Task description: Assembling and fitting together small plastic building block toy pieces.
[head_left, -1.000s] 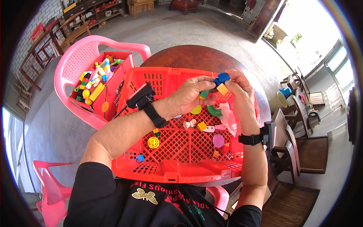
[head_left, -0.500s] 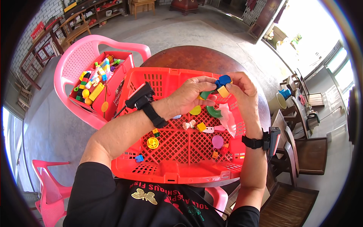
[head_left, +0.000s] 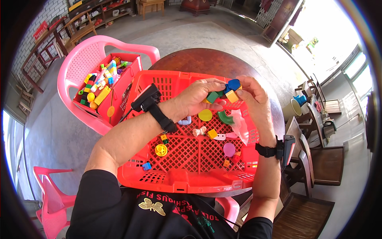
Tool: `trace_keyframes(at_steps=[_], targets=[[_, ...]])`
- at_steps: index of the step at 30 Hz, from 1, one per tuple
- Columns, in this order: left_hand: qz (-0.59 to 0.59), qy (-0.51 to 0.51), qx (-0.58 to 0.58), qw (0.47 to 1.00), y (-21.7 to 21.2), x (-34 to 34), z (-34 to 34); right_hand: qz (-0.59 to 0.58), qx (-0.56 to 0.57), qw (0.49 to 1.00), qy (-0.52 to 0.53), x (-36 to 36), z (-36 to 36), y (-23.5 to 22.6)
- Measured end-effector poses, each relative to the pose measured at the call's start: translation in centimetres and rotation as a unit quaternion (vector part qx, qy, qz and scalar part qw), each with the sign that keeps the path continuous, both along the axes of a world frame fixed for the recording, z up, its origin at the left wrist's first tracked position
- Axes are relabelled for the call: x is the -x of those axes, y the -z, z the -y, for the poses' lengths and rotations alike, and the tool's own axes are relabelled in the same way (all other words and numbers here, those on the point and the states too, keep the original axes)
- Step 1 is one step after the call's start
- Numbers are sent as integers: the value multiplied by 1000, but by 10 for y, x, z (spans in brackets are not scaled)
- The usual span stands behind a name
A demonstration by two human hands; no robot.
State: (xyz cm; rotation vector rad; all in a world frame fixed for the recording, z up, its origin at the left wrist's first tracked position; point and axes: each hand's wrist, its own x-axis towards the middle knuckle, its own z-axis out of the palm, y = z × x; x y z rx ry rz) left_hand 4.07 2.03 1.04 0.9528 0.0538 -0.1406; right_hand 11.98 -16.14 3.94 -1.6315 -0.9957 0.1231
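Above the far right part of a red plastic basket, my two hands are held close together. My left hand is closed on a green toy block, with a bit of yellow showing beneath it. My right hand pinches a blue toy block and a yellow toy block that touch each other. My left fingertips reach the blue block's edge; whether the green block joins the others I cannot tell. Below lie a yellow-green disc and a green curved piece.
The basket rests on a round brown table, with a purple disc, yellow wheel, blue block and clear plastic bag inside. A red box of toys sits on a pink chair at left.
The green block has turned and shifted slightly left in my left hand. The blue and yellow blocks have tilted and moved a little left. Both hands remain nearly in place.
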Motion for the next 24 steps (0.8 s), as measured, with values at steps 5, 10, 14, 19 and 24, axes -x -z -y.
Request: trace_keyframes(at_steps=[5, 10, 14, 19, 24], targets=[[-2, 22, 13, 1000, 2, -4, 0, -20, -13, 999, -43, -5, 4, -3], [-14, 30, 14, 999, 4, -4, 1, 13, 26, 999, -45, -11, 6, -1], [-14, 23, 27, 999, 5, -3, 1, -4, 17, 998, -65, -11, 4, 2], [30, -5, 64, 998, 5, -6, 3, -45, -9, 999, 13, -2, 1, 2], [56, -36, 72, 995, 11, -9, -1, -15, -24, 998, 54, 0, -3, 6]])
